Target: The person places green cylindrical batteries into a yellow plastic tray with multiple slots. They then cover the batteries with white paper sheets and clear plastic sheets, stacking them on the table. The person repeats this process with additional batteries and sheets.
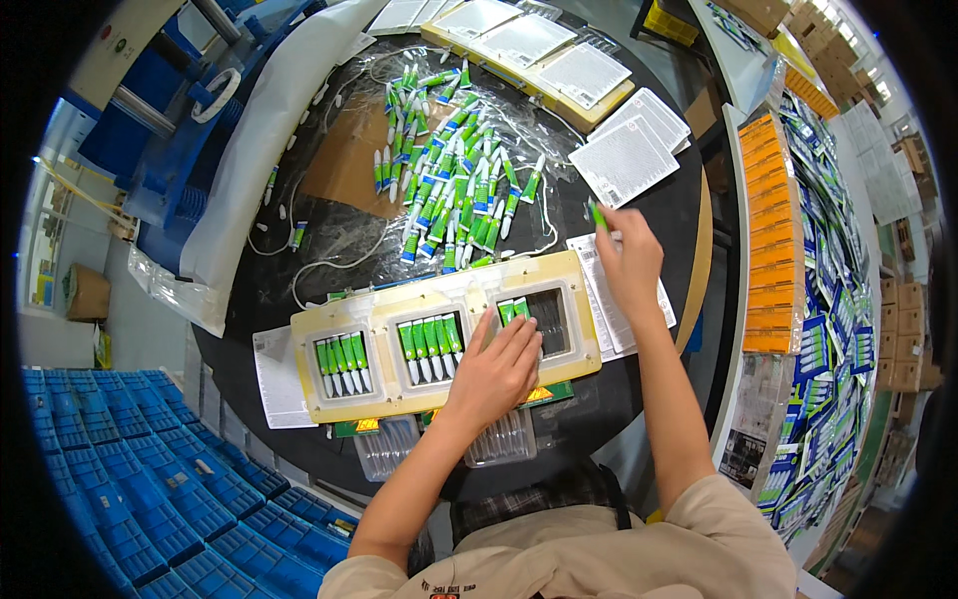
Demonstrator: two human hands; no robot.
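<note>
A cream-yellow frame (381,299) with three windows lies across the near side of the black round table. Clear plastic trays sit in its windows. Small green tubes with white caps (342,363) stand side by side in the left window, and more green tubes (429,346) fill the middle one. My left hand (496,367) rests over the right window, its fingers stretched out on the few tubes there; the right part of that window holds none. To the right, above the frame, my right hand (631,262) pinches a green tube (598,214) between thumb and fingers.
A loose pile of green, blue and white tubes (459,185) lies beyond the frame on clear film and cardboard. Printed white cards (627,160) stack at the right. Another yellow frame (559,85) sits at the back. Blue bins (130,439) stand lower left; orange boxes (770,235) line the right.
</note>
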